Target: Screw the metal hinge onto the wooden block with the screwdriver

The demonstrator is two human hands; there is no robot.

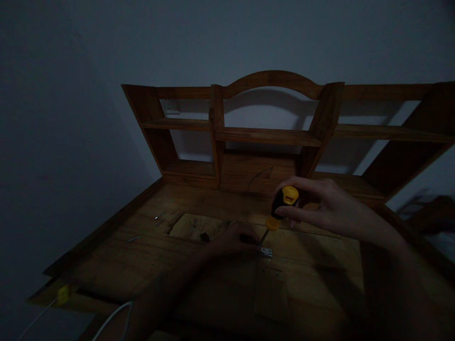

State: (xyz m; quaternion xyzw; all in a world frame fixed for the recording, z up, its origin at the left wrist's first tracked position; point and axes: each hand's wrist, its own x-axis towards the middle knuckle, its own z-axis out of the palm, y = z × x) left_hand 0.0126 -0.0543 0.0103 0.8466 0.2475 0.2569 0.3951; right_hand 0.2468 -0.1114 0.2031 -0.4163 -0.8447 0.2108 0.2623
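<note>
My right hand (325, 208) is closed around the black and yellow handle of a screwdriver (280, 208), which stands tilted with its tip down on a small metal hinge (266, 252) on the wooden desk (142, 246). My left hand (234, 239) rests on the desk right beside the hinge, its fingers curled together at the screwdriver's tip. Whether those fingers pinch anything is too dark to make out. A lighter wooden panel (272, 293) lies just below the hinge.
A wooden hutch with shelves (266, 135) rises at the desk's back. A rectangular opening (194, 226) is cut in the desk top left of my hands. Small metal pieces (133, 239) lie at the left. A white cable (113, 315) hangs at the front edge.
</note>
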